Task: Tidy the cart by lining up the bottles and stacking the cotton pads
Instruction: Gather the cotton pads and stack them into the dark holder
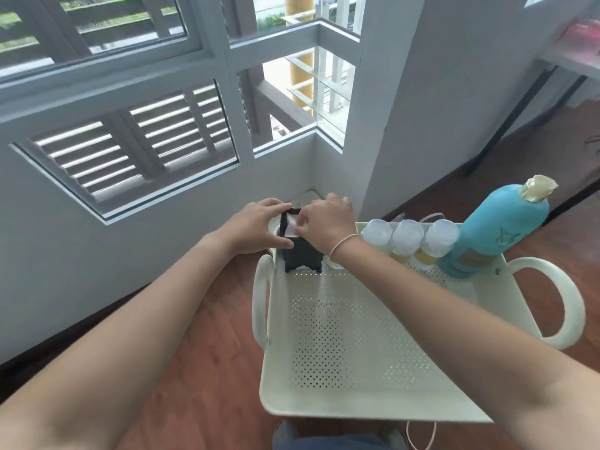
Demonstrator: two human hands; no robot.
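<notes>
A cream perforated cart tray (341, 336) stands in front of me. In its far left corner stands a black holder (303, 254). My left hand (256, 227) grips the holder's left side and top edge. My right hand (328, 219) pinches a white cotton pad (291, 229) at the holder's open top. Along the far wall, three small bottles with clear caps (409, 237) stand in a row. A tall turquoise bottle (500, 228) with a gold cap stands at the right end of that row.
The cart has looped handles on the left (259, 297) and right (565, 303). It stands on a wooden floor (207, 358) in a corner under white-framed windows (130, 147). A black table leg (509, 115) rises at the right. My knee shows below the tray.
</notes>
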